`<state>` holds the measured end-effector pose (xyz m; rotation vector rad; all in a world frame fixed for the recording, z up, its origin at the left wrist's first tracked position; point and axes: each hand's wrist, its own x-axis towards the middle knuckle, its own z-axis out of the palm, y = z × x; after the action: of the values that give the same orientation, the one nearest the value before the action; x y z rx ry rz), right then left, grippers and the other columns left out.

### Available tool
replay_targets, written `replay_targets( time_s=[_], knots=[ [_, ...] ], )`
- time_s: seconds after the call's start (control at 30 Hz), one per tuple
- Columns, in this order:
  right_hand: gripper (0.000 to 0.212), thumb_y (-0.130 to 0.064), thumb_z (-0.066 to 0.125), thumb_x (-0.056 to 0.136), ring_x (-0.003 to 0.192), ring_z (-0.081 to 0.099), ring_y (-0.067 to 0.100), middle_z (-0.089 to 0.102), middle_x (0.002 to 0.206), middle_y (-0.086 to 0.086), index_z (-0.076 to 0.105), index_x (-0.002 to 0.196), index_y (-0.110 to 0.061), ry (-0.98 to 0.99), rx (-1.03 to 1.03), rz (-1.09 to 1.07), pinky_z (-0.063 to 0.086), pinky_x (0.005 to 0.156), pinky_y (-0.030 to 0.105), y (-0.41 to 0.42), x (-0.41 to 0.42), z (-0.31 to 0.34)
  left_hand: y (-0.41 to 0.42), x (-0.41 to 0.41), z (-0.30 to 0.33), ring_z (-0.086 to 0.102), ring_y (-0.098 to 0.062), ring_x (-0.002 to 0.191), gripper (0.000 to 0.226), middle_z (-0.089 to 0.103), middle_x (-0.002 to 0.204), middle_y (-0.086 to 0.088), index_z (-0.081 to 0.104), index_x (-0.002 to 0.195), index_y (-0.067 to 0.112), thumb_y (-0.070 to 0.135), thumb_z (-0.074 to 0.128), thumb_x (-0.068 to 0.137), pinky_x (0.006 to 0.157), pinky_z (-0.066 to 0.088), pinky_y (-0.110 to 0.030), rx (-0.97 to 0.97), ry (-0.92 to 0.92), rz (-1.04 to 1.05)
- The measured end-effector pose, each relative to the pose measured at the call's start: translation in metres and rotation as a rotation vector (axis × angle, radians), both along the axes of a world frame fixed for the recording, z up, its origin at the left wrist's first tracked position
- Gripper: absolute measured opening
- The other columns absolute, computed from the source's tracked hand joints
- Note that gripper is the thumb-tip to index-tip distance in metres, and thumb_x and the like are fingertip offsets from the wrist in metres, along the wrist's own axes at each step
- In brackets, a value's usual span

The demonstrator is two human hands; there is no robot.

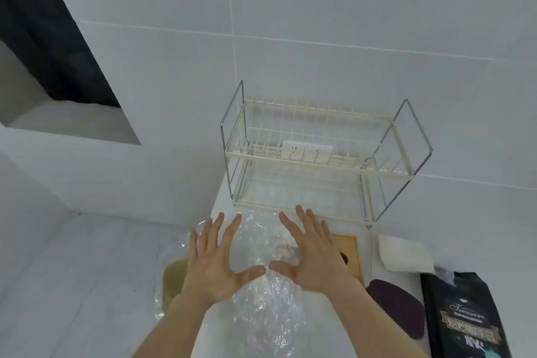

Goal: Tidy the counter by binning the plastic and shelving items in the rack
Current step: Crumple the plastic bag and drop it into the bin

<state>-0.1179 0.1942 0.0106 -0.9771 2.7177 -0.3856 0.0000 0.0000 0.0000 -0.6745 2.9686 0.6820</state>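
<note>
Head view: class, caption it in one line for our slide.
Both open hands, left hand and right hand, spread over crinkled plastic before the empty rack.

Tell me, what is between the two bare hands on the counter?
In the head view, crinkled clear plastic wrap lies between the left hand and the right hand. Both hands are spread flat over it, thumbs nearly meeting.

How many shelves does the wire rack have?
2. The upper shelf sits near the top of the wire rack; the lower shelf is at counter level, just beyond the fingers. Both look empty.
</note>
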Motion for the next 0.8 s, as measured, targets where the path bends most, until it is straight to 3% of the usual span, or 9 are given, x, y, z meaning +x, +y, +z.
replay_targets(
  time_s=[0.27, 0.47, 0.63, 0.8],
  knots=[
    [0.125, -0.084, 0.065, 0.061, 0.154, -0.016, 0.034, -0.017, 0.168, 0.005, -0.014, 0.152, -0.05, -0.048, 0.226, 0.205, -0.004, 0.124, 0.058, -0.012, -0.02, -0.03, 0.006, -0.002, -0.04, -0.041, -0.025, 0.143, 0.154, -0.04, 0.158, 0.004, -0.034, 0.143, 0.051, 0.095, 0.061, 0.03, 0.116, -0.021, -0.06, -0.007, -0.244, -0.152],
    [0.134, -0.086, 0.067, 0.057, 0.152, -0.011, 0.045, -0.017, 0.167, 0.016, -0.021, 0.15, -0.047, 0.025, 0.393, 0.255, -0.006, 0.12, 0.065, -0.033, -0.028, -0.047, 0.013, -0.012, -0.066, -0.039, -0.03, 0.144, 0.153, -0.047, 0.154, 0.001, -0.04, 0.139, 0.05, 0.078, 0.077, 0.045, 0.12, -0.009, -0.06, -0.018, -0.31, -0.115],
    [0.143, -0.08, 0.077, 0.052, 0.149, 0.0, 0.052, -0.01, 0.164, 0.026, -0.013, 0.154, -0.038, -0.016, 0.438, 0.221, 0.009, 0.121, 0.063, -0.047, -0.026, -0.06, 0.015, -0.022, -0.079, -0.017, -0.031, 0.153, 0.147, -0.024, 0.165, 0.0, -0.033, 0.143, 0.051, 0.078, 0.075, 0.049, 0.123, 0.006, -0.054, -0.039, -0.277, -0.068],
    [0.13, -0.06, 0.083, 0.065, 0.146, 0.008, 0.054, -0.004, 0.162, 0.029, -0.005, 0.156, -0.032, -0.129, 0.474, 0.118, 0.024, 0.119, 0.057, -0.064, -0.02, -0.071, 0.011, -0.027, -0.084, 0.006, -0.026, 0.153, 0.122, 0.011, 0.166, 0.005, -0.004, 0.153, 0.047, 0.074, 0.071, 0.061, 0.119, 0.023, -0.043, -0.056, -0.221, -0.08]
  ],
)
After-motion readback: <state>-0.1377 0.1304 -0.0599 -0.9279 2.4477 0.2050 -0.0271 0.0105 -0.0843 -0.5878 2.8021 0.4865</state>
